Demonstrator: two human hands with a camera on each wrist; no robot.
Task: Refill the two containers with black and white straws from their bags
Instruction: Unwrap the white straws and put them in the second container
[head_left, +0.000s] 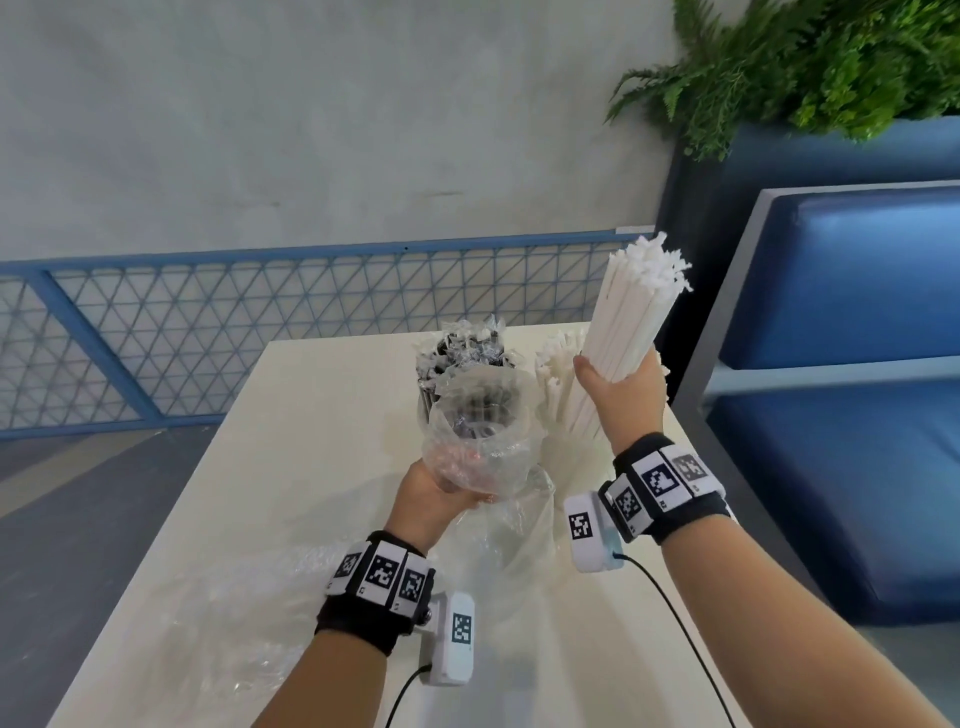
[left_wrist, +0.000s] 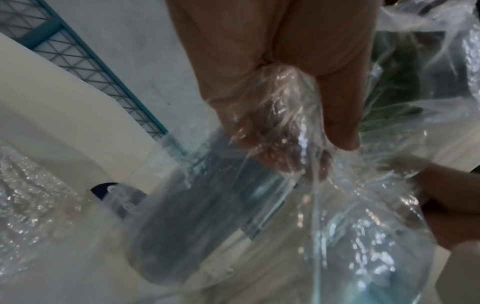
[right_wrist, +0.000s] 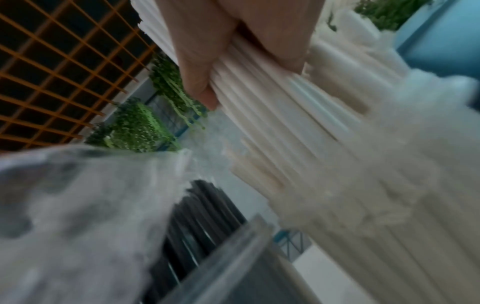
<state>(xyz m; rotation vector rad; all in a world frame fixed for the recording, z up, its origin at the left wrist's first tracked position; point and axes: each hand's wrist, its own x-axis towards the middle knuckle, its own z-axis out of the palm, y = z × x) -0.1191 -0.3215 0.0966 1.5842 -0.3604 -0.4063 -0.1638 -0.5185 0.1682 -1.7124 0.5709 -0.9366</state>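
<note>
My right hand (head_left: 621, 387) grips a thick bundle of white straws (head_left: 631, 306) and holds it upright above the table's far right. My left hand (head_left: 441, 493) pinches the crumpled clear plastic bag (head_left: 480, 431), whose mouth gapes upward. In the left wrist view the thumb and fingers (left_wrist: 272, 115) are wrapped in that bag's film (left_wrist: 324, 205). Behind the bag stands a container of black straws (head_left: 457, 358) and, to its right, a container of white straws (head_left: 558, 374). The right wrist view shows the gripped white straws (right_wrist: 259, 98) above the black straws (right_wrist: 202, 216).
A second clear bag (head_left: 218, 623) lies flat on the white table (head_left: 322, 415) at the near left. A blue mesh railing (head_left: 260, 322) runs behind the table. A blue padded bench (head_left: 857, 364) and a planter with ferns (head_left: 810, 67) stand at the right.
</note>
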